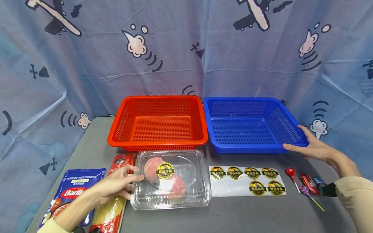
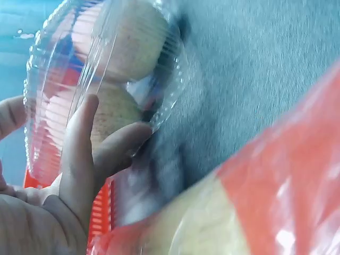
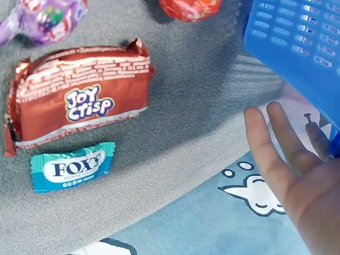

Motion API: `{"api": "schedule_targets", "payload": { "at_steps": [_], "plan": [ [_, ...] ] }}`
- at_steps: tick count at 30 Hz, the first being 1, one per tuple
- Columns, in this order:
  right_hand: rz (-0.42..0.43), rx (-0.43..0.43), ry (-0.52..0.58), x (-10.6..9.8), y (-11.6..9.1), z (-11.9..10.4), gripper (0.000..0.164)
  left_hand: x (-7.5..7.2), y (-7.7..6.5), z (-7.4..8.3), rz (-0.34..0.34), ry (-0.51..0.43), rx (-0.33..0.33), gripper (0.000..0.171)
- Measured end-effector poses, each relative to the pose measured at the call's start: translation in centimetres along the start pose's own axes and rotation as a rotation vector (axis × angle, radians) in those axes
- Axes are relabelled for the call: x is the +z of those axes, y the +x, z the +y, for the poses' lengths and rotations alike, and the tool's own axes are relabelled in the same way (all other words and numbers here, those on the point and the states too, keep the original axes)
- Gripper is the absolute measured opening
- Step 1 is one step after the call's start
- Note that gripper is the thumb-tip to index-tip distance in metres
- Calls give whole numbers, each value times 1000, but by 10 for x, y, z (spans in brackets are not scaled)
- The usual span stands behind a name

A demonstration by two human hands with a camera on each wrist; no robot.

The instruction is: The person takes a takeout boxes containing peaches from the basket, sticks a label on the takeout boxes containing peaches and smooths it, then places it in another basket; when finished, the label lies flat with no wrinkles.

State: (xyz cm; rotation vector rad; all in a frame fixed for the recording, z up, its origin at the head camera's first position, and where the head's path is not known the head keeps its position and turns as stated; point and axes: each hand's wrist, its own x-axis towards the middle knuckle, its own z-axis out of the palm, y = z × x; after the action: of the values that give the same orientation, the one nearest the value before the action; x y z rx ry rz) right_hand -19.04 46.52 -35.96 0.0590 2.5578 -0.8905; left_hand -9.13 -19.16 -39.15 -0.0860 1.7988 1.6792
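My left hand grips the left side of a clear plastic clamshell box, its thumb over the lid and other fingers along the side. Two pinkish peaches show through the plastic, and a round black-and-yellow fruit sticker is on the lid. At the right end of a blue basket, my right hand holds the front corner, thumb on the front rim and a finger on the side rim. Its lower fingers extend past the basket in the right wrist view.
A red basket stands left of the blue one. A sticker sheet lies right of the box. Pasta and a blue Barilla pouch lie left. Lollipops, a Joy Crisp bar and a Fox's candy lie right.
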Motion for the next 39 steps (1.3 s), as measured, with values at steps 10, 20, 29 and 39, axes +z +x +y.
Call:
{"api": "schedule_targets", "payload": {
  "at_steps": [10,20,29,39],
  "plan": [
    [9,12,10,1,1,5,115,21,-9,7,52,-11,42,65],
    [4,13,12,1,1,4,116,49,-25,18,2,-126,47,60],
    [3,4,14,1,0,1,115,65,-27,48,12,-116,71,56],
    [2,1,6,1,-1,-1,115,73,-2,102,43,-107,143,40]
  ]
}}
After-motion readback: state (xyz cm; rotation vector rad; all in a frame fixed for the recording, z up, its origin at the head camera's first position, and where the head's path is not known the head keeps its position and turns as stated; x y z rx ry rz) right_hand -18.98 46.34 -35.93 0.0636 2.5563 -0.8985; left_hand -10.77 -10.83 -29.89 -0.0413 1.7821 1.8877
